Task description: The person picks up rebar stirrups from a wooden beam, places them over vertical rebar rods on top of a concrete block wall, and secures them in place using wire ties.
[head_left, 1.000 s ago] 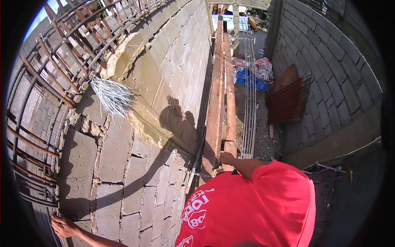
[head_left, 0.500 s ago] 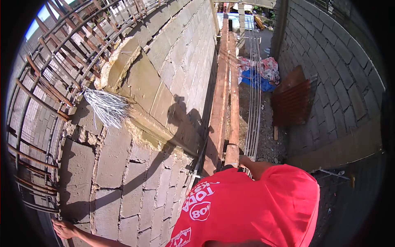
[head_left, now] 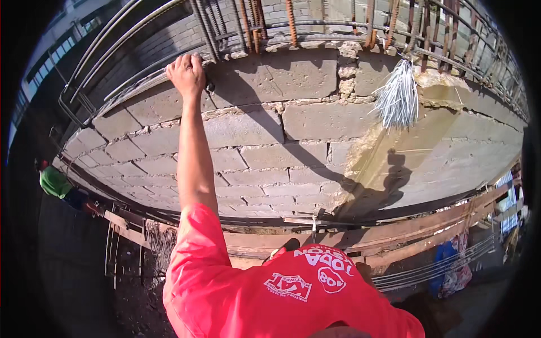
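Observation:
My left arm reaches up to the top of a grey block wall (head_left: 304, 121). My left hand (head_left: 187, 74) is closed over the wall's top edge, beside upright steel bars (head_left: 205, 28). To the right of it, a bundle of thin silvery wires (head_left: 398, 96) hangs over the wall top under the bars. My right hand is out of sight, hidden by the red shirt (head_left: 242, 293). One dark shoe tip (head_left: 290, 244) shows on the wooden planks (head_left: 248, 241) at the wall's foot.
Several long thin rods (head_left: 445, 263) run along the planks at right, near blue and patterned cloth (head_left: 448, 265). A person in a green top (head_left: 53, 181) is at far left, below the wall's end. Bent bars (head_left: 84, 67) stick out at upper left.
My view has swung left, from along the planks to facing the wall. My left hand remains at the wall's top edge. The right forearm, partly visible before, has gone from view.

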`<move>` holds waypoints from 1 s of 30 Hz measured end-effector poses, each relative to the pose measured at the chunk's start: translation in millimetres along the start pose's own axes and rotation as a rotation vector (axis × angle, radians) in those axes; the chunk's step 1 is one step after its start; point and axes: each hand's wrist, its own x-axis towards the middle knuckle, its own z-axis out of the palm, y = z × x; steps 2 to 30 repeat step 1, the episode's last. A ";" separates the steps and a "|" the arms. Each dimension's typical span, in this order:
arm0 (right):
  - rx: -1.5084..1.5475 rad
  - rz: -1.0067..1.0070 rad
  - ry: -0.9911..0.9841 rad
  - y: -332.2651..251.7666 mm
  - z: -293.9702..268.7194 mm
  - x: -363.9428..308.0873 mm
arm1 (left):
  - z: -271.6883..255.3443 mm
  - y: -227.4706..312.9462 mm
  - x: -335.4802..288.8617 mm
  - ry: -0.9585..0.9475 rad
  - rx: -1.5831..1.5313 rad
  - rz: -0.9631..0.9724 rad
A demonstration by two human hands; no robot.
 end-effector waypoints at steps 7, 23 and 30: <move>-0.046 -0.027 -0.180 -49.6 42.3 20.3 | -13.0 26.6 16.3 0.029 -0.023 0.051; -0.046 -0.027 -0.180 -49.6 42.3 20.3 | -13.0 26.6 16.3 0.029 -0.023 0.051; -0.046 -0.027 -0.180 -49.6 42.3 20.3 | -13.0 26.6 16.3 0.029 -0.023 0.051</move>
